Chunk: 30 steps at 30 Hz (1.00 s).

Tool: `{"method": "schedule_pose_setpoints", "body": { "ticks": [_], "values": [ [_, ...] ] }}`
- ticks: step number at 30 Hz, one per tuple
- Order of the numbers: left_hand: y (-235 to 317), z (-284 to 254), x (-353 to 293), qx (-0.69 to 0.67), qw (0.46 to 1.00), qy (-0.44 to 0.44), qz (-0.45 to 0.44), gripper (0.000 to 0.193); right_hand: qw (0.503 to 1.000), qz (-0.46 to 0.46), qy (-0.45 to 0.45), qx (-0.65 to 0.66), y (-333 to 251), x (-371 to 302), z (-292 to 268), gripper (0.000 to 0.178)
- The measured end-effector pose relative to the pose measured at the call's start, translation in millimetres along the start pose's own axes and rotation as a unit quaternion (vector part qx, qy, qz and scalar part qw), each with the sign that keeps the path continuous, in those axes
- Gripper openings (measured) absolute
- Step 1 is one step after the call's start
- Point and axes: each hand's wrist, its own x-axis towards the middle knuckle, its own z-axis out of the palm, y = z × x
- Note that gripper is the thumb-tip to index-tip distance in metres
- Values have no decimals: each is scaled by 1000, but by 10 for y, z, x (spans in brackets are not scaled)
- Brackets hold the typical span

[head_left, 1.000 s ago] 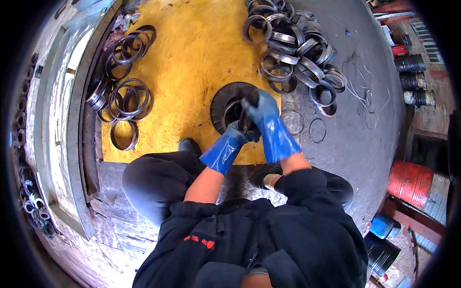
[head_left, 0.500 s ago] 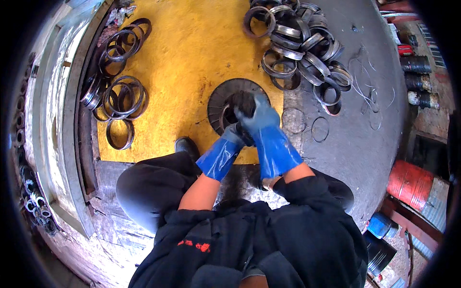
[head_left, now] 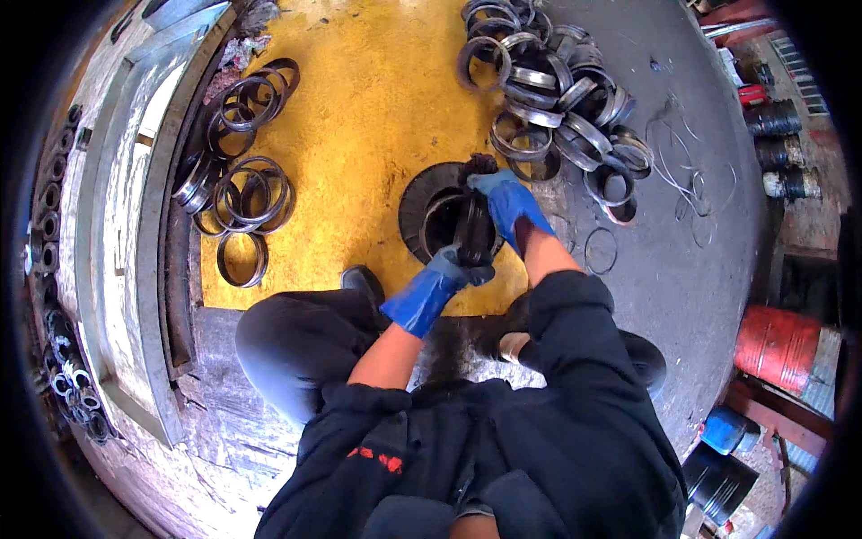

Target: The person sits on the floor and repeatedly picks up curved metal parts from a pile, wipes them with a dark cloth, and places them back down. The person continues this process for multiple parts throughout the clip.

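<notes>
Both my hands wear blue gauntlet gloves. My left hand is closed on the near edge of a black metal ring, which is tipped up on its side. Closed at the ring's far end, my right hand presses a dark, shaggy wad against it; whether the wad is a rag or a brush I cannot tell. Under the ring sits a round black tub with a wide, ribbed rim and a dark opening, partly hidden by the ring and gloves.
Several metal rings lie on the yellow floor sheet at left. A larger heap of rings covers the far right. Thin wire loops lie on the grey floor. A red drum stands at the right.
My right hand has moved outward to the right, carrying the dark wad to the ring's far end. My left hand has shifted slightly right and nearer. The ring now shows side-on.
</notes>
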Motion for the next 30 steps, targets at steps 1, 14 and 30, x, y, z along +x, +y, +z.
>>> {"method": "schedule_pose_setpoints", "body": {
  "ticks": [1, 14, 30],
  "values": [
    [-42, -127, 80, 14, 1000, -8, -6, 29, 994, -95, 8, 57, -14, -284, 75, 35],
    [-277, -62, -15, 87, 996, 25, 12, 35, 898, -191, 217, -332, 154, -1126, 354, 54],
    [-6, 166, -13, 164, 983, 50, -59, 30, 938, -160, 161, -262, -77, -711, 108, 47]
  ]
}}
